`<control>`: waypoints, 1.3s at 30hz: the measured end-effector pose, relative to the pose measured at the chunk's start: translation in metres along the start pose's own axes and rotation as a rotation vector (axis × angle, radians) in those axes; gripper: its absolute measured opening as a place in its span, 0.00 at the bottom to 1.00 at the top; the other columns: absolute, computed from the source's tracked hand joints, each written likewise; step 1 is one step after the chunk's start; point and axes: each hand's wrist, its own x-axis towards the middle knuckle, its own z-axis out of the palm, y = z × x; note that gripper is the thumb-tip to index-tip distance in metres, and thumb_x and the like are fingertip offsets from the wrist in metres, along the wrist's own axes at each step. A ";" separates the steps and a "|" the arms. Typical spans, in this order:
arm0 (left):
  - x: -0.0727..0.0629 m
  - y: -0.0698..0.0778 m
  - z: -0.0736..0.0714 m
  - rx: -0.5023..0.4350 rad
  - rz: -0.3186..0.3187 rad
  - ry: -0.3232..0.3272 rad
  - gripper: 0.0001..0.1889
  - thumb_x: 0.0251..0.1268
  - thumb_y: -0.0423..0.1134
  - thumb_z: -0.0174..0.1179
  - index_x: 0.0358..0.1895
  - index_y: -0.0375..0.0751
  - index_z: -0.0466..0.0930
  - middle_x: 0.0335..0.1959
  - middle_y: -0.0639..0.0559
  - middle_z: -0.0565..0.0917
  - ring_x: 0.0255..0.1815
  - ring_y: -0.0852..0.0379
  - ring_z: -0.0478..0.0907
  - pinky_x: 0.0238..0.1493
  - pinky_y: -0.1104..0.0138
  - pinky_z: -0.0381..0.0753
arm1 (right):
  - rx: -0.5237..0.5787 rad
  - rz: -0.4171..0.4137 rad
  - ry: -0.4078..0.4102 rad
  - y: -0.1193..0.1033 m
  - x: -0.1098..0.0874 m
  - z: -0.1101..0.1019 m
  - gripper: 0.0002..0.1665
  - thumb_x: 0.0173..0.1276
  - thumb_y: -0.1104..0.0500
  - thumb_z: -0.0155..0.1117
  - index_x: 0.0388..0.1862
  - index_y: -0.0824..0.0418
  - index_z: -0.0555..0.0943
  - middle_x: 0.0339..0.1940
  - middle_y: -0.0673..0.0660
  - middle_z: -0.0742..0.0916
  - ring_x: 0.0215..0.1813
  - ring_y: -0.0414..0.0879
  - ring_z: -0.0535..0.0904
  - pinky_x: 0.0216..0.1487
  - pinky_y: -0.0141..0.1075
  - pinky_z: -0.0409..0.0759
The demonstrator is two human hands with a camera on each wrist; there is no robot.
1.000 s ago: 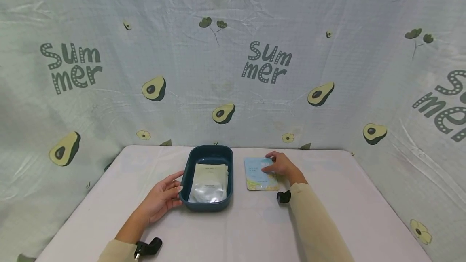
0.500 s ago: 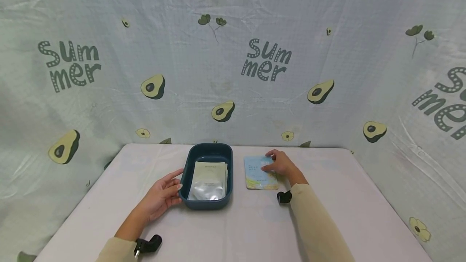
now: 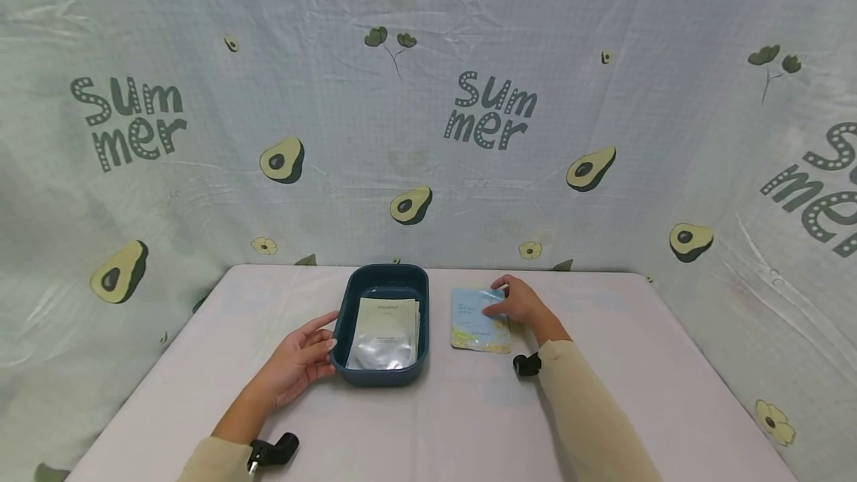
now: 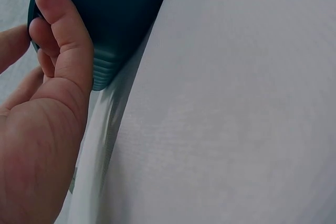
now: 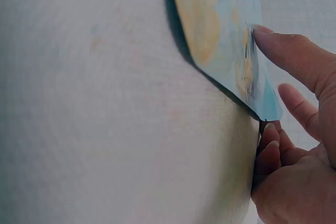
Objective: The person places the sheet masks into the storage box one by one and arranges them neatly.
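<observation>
A dark blue rectangular bin [image 3: 382, 377] stands left of the table's middle, with several cream and silver face mask packets [image 3: 384, 333] lying in it. My left hand [image 3: 297, 363] touches the bin's left side and near-left corner with loosely bent fingers. In the left wrist view, the thumb lies along the bin's outer wall [image 4: 118, 14]. Right of the bin is a light blue face mask packet [image 3: 474, 322] with yellow at its near end. My right hand [image 3: 522, 307] pinches its far right edge, thumb on top and other fingers beneath; that edge is slightly raised.
A pale tablecloth [image 3: 428, 430] covers the table. Behind it hangs a light curtain [image 3: 335, 110] printed with avocados and lettering. Black wrist cameras are strapped to both forearms, under beige sleeves [image 3: 589, 407].
The light blue packet tilts slightly, its far right edge raised. My right hand has shifted a little to the right. The left hand and bin stay in place.
</observation>
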 end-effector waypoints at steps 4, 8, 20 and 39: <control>0.001 0.000 0.000 -0.008 0.000 -0.008 0.37 0.78 0.34 0.55 0.83 0.41 0.47 0.47 0.54 0.75 0.37 0.61 0.80 0.43 0.69 0.86 | -0.006 -0.004 -0.002 0.000 -0.001 0.000 0.38 0.60 0.54 0.79 0.68 0.57 0.75 0.66 0.66 0.79 0.62 0.59 0.76 0.69 0.56 0.74; 0.001 0.000 0.000 -0.007 0.004 -0.017 0.37 0.78 0.34 0.55 0.83 0.40 0.46 0.48 0.53 0.75 0.37 0.61 0.80 0.43 0.69 0.86 | 0.004 -0.014 -0.009 0.002 -0.002 0.000 0.41 0.61 0.55 0.79 0.71 0.57 0.73 0.69 0.67 0.78 0.65 0.60 0.75 0.71 0.58 0.72; 0.001 0.001 -0.001 0.000 0.006 -0.010 0.38 0.78 0.35 0.56 0.83 0.41 0.47 0.47 0.54 0.75 0.37 0.62 0.80 0.43 0.69 0.86 | 0.063 -0.046 -0.002 -0.002 -0.010 -0.004 0.41 0.59 0.58 0.79 0.71 0.57 0.75 0.68 0.67 0.77 0.65 0.60 0.75 0.69 0.56 0.74; 0.000 -0.001 -0.004 0.003 0.014 -0.040 0.38 0.78 0.36 0.56 0.83 0.40 0.46 0.48 0.53 0.76 0.38 0.62 0.80 0.43 0.69 0.86 | 0.175 -0.047 0.005 0.004 -0.025 0.000 0.34 0.62 0.57 0.78 0.66 0.52 0.76 0.67 0.64 0.80 0.60 0.55 0.79 0.63 0.51 0.81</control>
